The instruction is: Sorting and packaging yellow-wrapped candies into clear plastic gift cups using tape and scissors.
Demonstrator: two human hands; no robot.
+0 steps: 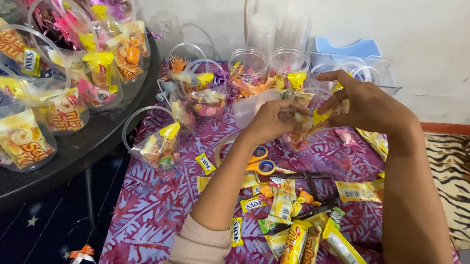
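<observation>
Above the purple patterned cloth (154, 209), a clear plastic cup of yellow-wrapped sweets (305, 124) sits upright between 2 hands; left hand (270, 121) clasps its side; right hand (365, 106) pinches its rim, equally near.

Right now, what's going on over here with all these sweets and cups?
A person's two hands meet over a clear plastic cup stuffed with yellow-wrapped sweets. The left hand and right hand both grip it from the sides. Below them, loose yellow snack packets and yellow-handled scissors lie on a purple patterned cloth. More filled clear cups crowd a round black table at left.
</observation>
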